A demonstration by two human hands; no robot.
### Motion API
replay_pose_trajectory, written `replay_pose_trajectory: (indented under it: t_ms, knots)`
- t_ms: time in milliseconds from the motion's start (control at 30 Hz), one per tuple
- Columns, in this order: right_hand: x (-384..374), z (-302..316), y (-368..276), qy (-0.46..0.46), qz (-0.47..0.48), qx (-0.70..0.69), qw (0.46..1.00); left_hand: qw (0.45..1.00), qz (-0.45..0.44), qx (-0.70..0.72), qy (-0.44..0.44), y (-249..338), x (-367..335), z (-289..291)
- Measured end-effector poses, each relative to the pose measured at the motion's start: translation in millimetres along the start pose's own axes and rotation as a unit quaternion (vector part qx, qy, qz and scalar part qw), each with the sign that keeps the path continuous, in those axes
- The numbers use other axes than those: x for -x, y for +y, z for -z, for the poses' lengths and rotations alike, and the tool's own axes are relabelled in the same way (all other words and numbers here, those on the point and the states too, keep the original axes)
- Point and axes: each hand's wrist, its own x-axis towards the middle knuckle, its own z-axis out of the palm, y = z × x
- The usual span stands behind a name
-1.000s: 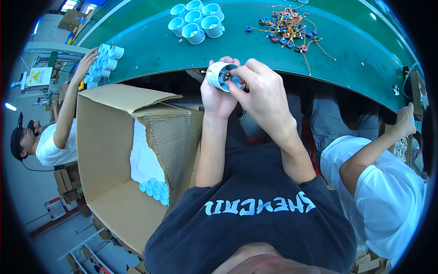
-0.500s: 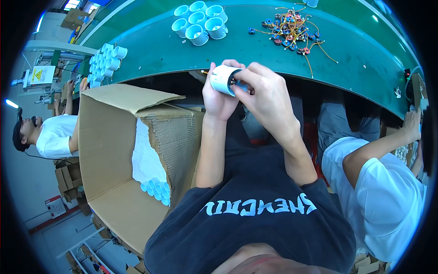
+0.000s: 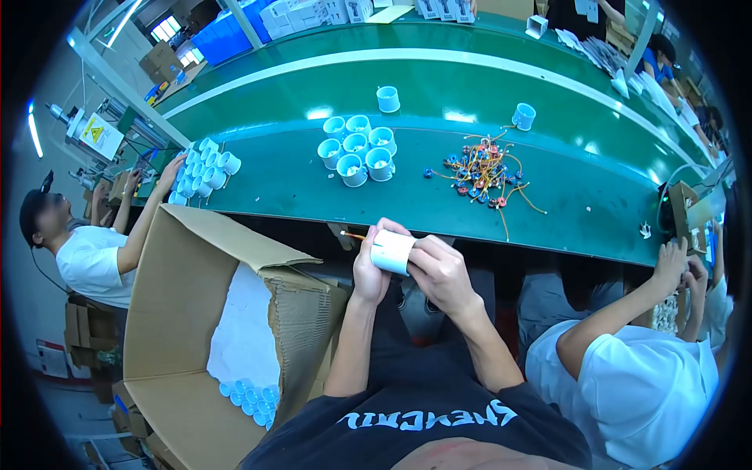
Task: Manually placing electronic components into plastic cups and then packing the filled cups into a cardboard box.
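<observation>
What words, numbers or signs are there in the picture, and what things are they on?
I won't copy out wording, but here's where it is.
Black shirt: big white lettering across it, upside down.
Yellow-and-white label at far left: a triangle warning sign; its small print is too blurred.
Printed boxes at the top: too small to read.
White cup being held: no readable writing.
</observation>
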Motion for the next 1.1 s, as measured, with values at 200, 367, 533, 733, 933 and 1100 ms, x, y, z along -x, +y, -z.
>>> replay_pose_trajectory:
  t_ms: [200,367,533,733,933,1100]
  knots:
    - [8.3,-9.7,-5.3,0.086,-0.030,-0.087,0.992,0.990,-0.040,-0.137,0.017,15.8,15.2,-10.9]
    - [18.0,-14.3,-16.9,0.121,-0.159,-0.186,0.962,0.986,-0.071,-0.153,0.007,18.0,21.9,-14.7]
    - [13.9,-3.9,-27.2,0.063,-0.174,-0.125,0.975,0.999,-0.015,-0.024,0.020,9.7,22.4,-5.7]
    - [15.7,-25.4,-13.8,0.081,-0.132,-0.073,0.985,0.978,0.004,0.208,0.009,-23.6,10.5,19.4]
    - [15.7,-37.6,-20.0,0.062,-0.119,0.031,0.990,0.940,0.042,0.334,-0.052,-44.0,6.1,37.4]
    - [17.0,-41.0,-14.7,0.052,-0.053,0.034,0.997,0.934,0.032,0.353,-0.047,-44.5,9.3,35.5]
